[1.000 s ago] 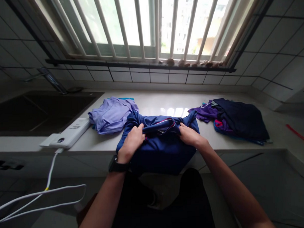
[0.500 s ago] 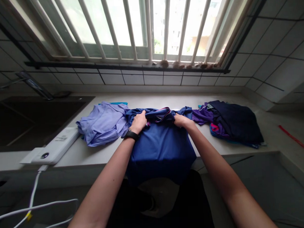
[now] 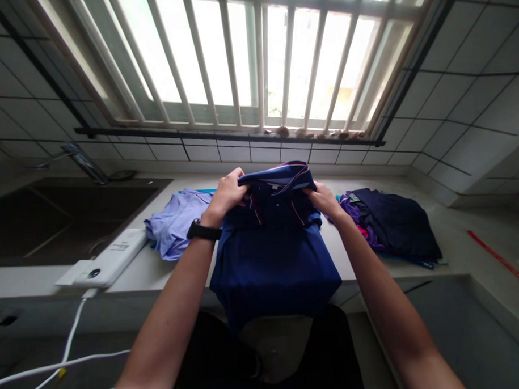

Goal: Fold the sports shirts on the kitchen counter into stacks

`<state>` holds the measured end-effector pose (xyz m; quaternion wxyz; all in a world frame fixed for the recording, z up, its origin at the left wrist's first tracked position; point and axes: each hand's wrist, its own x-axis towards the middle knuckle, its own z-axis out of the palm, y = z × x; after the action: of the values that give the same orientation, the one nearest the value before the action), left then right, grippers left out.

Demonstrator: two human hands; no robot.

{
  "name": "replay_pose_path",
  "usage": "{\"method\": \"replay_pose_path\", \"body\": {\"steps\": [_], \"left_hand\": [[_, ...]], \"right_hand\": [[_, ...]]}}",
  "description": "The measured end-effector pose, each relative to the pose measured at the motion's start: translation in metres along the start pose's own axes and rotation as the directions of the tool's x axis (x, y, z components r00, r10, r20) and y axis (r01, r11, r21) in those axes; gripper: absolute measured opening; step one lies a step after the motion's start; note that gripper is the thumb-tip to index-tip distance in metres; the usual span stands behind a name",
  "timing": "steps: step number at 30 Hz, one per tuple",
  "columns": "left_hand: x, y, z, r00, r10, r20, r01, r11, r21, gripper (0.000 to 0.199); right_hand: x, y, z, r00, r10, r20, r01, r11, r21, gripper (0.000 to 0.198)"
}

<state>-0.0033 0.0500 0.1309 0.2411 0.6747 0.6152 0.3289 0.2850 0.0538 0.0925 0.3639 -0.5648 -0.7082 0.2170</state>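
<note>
A navy blue polo shirt (image 3: 274, 256) lies across the counter, its lower part hanging over the front edge. My left hand (image 3: 229, 194) is closed on the left side of its collar, and a dark watch (image 3: 203, 230) sits on that wrist. Gripping the collar's right side is my right hand (image 3: 324, 199). Between the hands the striped collar (image 3: 280, 174) is raised off the counter, with its red and white trim showing. To the left rests a lavender garment (image 3: 179, 220); to the right is a pile of dark and purple clothes (image 3: 392, 221).
The white counter (image 3: 361, 178) runs below a barred window (image 3: 238, 59). At left are a dark sink (image 3: 73, 218), a faucet (image 3: 86, 162) and a white power bank (image 3: 112, 259) with a cable (image 3: 74, 326). A red strip (image 3: 500, 260) lies far right.
Both hands have lifted the shirt's collar up and away from me, so the collar and placket now stand open to view. The camera view has tilted slightly upward.
</note>
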Motion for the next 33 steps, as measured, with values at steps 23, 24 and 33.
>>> {"method": "replay_pose_path", "body": {"steps": [23, 24, 33], "left_hand": [[-0.037, -0.067, 0.072, 0.972, -0.042, 0.230, -0.084, 0.854, 0.514, 0.026], [-0.027, -0.063, 0.072, 0.975, -0.042, 0.220, -0.079, 0.855, 0.512, 0.025], [-0.071, -0.034, 0.025, 0.951, 0.259, -0.170, -0.197, 0.929, 0.313, 0.004]], "right_hand": [[-0.058, 0.023, 0.065, 0.949, 0.264, 0.173, -0.090, 0.750, -0.655, 0.033], [-0.047, 0.020, 0.063, 0.947, 0.279, 0.162, -0.116, 0.764, -0.635, 0.032], [-0.081, 0.012, 0.012, 0.992, -0.089, -0.092, 0.072, 0.982, -0.174, 0.019]]}}
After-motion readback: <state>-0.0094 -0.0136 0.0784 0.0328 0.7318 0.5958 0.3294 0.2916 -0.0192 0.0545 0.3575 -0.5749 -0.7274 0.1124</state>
